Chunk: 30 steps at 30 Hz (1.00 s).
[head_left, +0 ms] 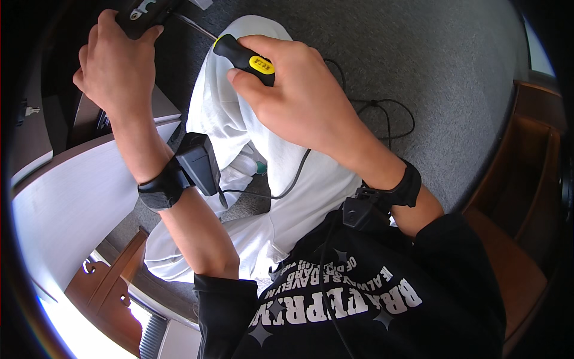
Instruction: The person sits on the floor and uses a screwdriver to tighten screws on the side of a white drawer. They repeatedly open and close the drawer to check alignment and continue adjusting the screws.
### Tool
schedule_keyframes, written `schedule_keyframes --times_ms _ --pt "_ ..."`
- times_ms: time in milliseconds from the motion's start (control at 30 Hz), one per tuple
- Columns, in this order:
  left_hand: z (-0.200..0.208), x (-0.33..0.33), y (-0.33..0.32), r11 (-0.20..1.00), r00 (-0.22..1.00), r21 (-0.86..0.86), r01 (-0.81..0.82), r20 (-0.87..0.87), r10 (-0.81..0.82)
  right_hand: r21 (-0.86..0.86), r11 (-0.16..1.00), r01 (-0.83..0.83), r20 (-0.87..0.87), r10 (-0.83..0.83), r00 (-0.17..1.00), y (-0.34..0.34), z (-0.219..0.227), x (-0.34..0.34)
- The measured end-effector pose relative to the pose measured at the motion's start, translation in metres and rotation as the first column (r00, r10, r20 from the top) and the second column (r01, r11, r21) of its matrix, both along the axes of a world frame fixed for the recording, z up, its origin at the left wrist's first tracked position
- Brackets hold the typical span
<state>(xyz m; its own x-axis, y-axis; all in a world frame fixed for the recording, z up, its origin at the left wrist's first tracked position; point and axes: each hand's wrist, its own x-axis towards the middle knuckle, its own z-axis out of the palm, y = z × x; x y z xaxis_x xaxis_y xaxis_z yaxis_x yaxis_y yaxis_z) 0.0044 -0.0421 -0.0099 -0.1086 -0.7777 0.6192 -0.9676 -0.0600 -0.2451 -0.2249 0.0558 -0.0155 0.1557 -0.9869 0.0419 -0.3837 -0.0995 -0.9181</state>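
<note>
A screwdriver [234, 52] with a black and yellow handle is gripped in my right hand [305, 96], thumb and fingers wrapped round the handle. Its metal shank points up and left, and the tip ends at a dark part [145, 24] near the top edge of the view. On that part sits a small silver metal fitting [141, 9], cut off by the view's edge. My left hand [119, 69] holds the dark part from below and the left, thumb on its near side. The fingertips on its far side are partly hidden.
Dark cabinet boards [28, 125] and a curved-looking white panel [84, 179] lie at the left. Grey carpet [442, 66] spreads to the right, with a black cable [391, 103] on it. Brown wooden furniture [520, 173] stands at the far right. My white-trousered legs [239, 102] are folded below my hands.
</note>
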Motion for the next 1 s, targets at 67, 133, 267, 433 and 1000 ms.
schedule_keyframes --times_ms 67,133,267,433,1000 --pt "0.001 -0.002 0.001 1.000 1.000 0.005 -0.001 -0.006 0.001 -0.062 0.998 0.018 -0.022 -0.019 1.000 0.001 -0.002 0.001" --pt "0.002 -0.005 0.003 1.000 1.000 0.004 -0.002 -0.002 0.002 -0.027 0.999 0.019 0.002 -0.019 1.000 0.003 -0.005 0.000" --pt "0.006 -0.011 0.014 0.996 0.996 -0.032 0.082 -0.030 -0.083 -0.026 0.999 -0.019 -0.004 0.018 1.000 0.006 -0.007 -0.004" --pt "0.012 -0.014 0.023 0.995 0.985 -0.030 0.095 -0.139 -0.098 0.057 0.989 -0.136 -0.005 0.136 0.991 0.005 0.007 -0.032" --pt "0.033 -0.009 0.088 0.949 0.772 -0.234 0.214 -0.554 -0.310 0.028 0.993 0.111 -0.023 -0.111 0.994 -0.058 -0.033 -0.116"
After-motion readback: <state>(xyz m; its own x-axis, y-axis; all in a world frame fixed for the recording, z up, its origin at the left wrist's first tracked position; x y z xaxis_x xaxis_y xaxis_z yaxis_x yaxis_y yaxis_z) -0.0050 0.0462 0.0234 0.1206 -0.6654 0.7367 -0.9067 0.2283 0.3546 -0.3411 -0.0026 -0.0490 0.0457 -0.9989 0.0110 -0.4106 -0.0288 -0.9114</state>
